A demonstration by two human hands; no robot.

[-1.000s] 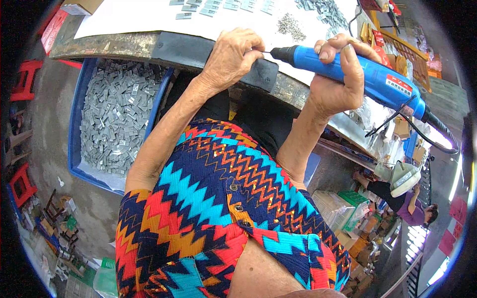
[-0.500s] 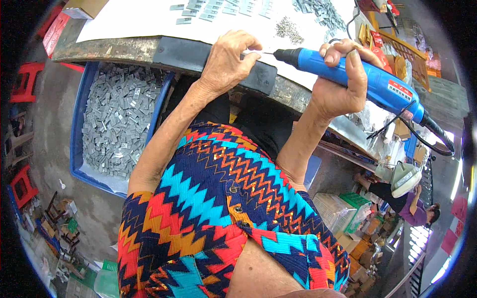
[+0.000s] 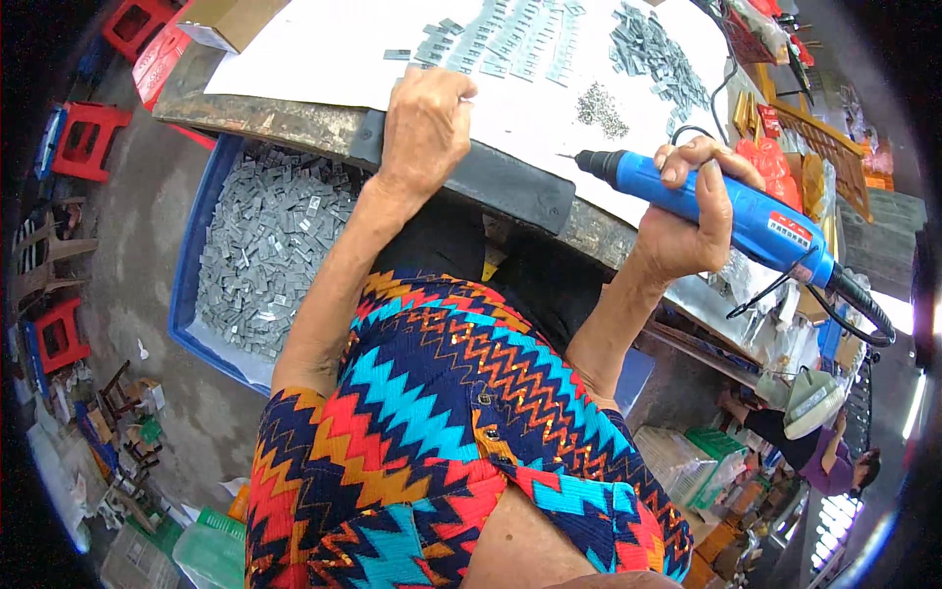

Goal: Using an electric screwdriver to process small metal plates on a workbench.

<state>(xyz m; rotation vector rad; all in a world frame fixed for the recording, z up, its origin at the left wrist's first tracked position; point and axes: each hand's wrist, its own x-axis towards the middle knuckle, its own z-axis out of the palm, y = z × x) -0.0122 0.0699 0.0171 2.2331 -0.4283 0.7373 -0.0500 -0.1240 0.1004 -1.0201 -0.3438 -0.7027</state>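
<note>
My right hand is wrapped round a blue electric screwdriver. The tool's black nose and thin bit point left, above the white tabletop sheet. My left hand is at the table's front edge, back up, with fingers curled; whatever they hold is hidden beneath. Just beyond it, small flat grey pieces lie in slanting rows. A scatter of tiny metal screws lies beyond the bit, and a loose heap of grey pieces is farther back on the right.
Left of my legs, a blue bin on the floor holds many grey pieces. A dark padded strip covers part of the table edge. A cardboard box stands at the far left corner. A cord trails behind the screwdriver. Another person is at the right.
My left hand has moved away from the screwdriver's bit, leftward toward the rows of grey pieces, and turned back up. The right hand keeps its grip on the screwdriver. The view has shifted slightly.
</note>
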